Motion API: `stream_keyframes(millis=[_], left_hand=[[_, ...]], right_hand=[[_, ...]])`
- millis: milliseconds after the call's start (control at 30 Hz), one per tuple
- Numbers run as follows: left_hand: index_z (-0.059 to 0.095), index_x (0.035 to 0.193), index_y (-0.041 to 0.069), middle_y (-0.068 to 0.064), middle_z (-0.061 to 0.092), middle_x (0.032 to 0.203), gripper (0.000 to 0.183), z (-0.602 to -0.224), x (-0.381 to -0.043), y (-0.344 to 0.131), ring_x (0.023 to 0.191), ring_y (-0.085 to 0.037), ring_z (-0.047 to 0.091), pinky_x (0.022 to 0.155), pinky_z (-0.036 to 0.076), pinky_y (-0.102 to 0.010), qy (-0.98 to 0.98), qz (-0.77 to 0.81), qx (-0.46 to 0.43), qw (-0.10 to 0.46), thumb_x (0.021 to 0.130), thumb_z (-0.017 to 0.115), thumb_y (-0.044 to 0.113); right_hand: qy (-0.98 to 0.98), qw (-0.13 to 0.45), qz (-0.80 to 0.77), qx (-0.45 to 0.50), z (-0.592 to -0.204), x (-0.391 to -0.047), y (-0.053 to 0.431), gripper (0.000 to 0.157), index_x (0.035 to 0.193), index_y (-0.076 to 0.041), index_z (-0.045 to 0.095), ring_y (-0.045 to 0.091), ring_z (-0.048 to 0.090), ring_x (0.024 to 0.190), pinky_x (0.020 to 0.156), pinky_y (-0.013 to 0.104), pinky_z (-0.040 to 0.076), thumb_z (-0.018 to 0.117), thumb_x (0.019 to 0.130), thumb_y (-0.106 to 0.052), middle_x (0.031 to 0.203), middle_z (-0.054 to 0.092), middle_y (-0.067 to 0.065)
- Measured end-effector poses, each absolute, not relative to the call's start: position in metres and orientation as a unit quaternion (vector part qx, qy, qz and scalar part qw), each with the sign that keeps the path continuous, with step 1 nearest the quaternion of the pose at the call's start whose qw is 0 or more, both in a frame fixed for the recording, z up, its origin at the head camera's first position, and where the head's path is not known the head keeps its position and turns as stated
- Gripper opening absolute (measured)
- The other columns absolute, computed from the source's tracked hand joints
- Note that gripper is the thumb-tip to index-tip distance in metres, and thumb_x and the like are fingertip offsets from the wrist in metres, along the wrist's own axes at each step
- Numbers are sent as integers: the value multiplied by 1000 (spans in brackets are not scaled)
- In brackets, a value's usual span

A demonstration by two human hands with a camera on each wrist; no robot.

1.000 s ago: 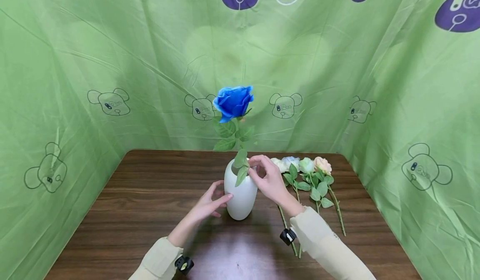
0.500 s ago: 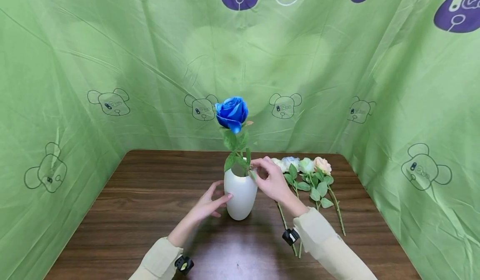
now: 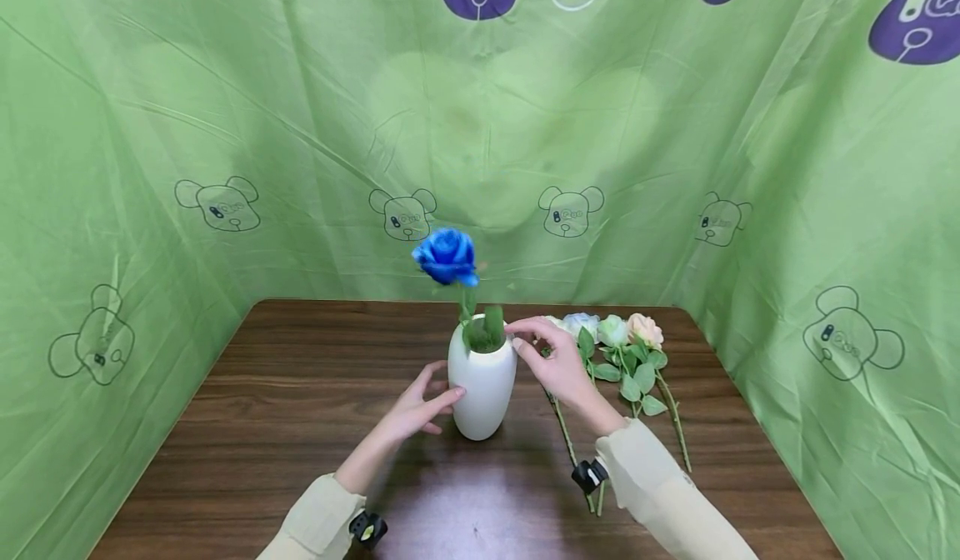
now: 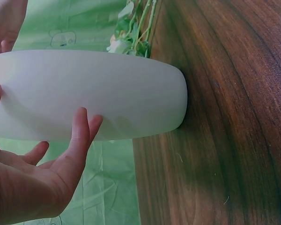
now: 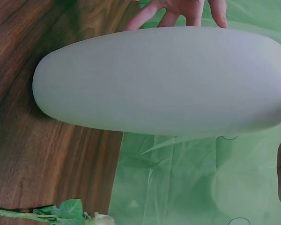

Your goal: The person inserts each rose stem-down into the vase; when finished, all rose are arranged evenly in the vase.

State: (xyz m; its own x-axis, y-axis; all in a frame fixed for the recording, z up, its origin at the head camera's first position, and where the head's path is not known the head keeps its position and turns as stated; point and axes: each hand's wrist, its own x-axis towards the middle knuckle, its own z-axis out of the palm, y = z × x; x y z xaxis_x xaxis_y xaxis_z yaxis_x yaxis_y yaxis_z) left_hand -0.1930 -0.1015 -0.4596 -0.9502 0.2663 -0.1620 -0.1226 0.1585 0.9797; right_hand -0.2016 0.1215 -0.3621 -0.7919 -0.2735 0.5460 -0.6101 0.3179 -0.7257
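A white vase [image 3: 482, 397] stands upright on the wooden table. One blue rose [image 3: 447, 257] is in it, its bloom above the mouth and leaning left, slightly blurred; the lower stem is hidden inside. My left hand [image 3: 408, 410] holds the vase's left side, thumb toward the front and fingers spread along the wall, as the left wrist view also shows on the vase [image 4: 93, 93]. At the right of the rim is my right hand [image 3: 558, 368], thumb and forefinger tips right by the edge and apart from the rose's stem.
To the right of the vase lie several pale roses, among them a peach one [image 3: 645, 331] and a light green one [image 3: 613, 331], their stems pointing toward the front. Green printed cloth [image 3: 480, 127] surrounds the brown table [image 3: 300, 360] at the back and sides.
The blue rose has sunk lower into the vase and tipped left. My right hand has let go of its stem and shifted slightly right. The left hand and vase have stayed put.
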Motion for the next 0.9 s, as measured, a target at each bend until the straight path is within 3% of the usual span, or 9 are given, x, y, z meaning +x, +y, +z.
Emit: stream_keyframes(millis=[233, 367, 533, 767, 900], left_hand=[[28, 134, 16, -24, 41, 124, 67, -459, -193, -101, 96, -39, 53, 63, 48, -48, 748, 646, 48, 147, 81, 62, 39], [28, 134, 16, -24, 41, 124, 68, -459, -192, -101, 95, -39, 54, 63, 49, -48, 748, 646, 44, 146, 80, 62, 39], [28, 134, 16, -24, 42, 123, 67, -459, -192, -101, 94, -37, 55, 61, 49, -46, 750, 643, 43, 146, 80, 62, 39], [27, 134, 16, -25, 40, 124, 67, -460, -193, -102, 95, -38, 54, 62, 49, -48, 748, 645, 47, 149, 81, 61, 39], [27, 134, 15, -25, 41, 124, 67, -459, -193, -102, 95, -38, 54, 61, 49, -46, 748, 645, 50, 149, 81, 61, 39]], right_hand=[[-783, 173, 556, 220, -380, -209, 137, 14, 95, 2, 63, 19, 52, 75, 55, 23, 41, 56, 83, 4, 91, 62, 13], [-802, 165, 549, 166, -410, -221, 153, 13, 95, 0, 64, 17, 53, 74, 59, 24, 42, 57, 84, -1, 90, 63, 10], [-843, 131, 510, 115, -459, -235, 174, 15, 96, -4, 64, 18, 55, 77, 65, 27, 43, 60, 83, -7, 90, 63, 6], [-883, 77, 458, 67, -507, -237, 191, 24, 99, 1, 61, 19, 58, 71, 63, 30, 45, 65, 76, -3, 80, 62, 5], [-920, 43, 388, 30, -526, -233, 197, 30, 101, -1, 60, 16, 57, 69, 61, 33, 44, 68, 74, -12, 76, 60, 1]])
